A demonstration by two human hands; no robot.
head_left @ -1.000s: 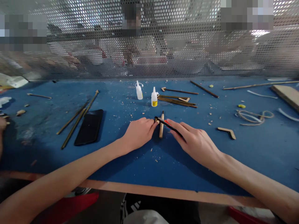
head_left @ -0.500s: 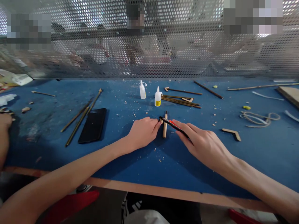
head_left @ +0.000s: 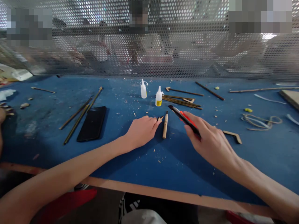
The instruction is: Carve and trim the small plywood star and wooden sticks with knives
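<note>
- while our left hand pinches a small wooden piece at frame centre,
- our right hand closes round a red-and-black cutter, right of centre

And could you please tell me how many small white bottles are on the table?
2: the back bottle and the front bottle, nearer and slightly to its right. Both stand in plain view.

Across the blue table: a plain white bottle and a yellow-labelled bottle, both upright; thin dark sticks just beside; leftward, a black phone near longer sticks; centrally, a wooden-handled tool; rightward, an angled wooden piece, looped string.
</note>
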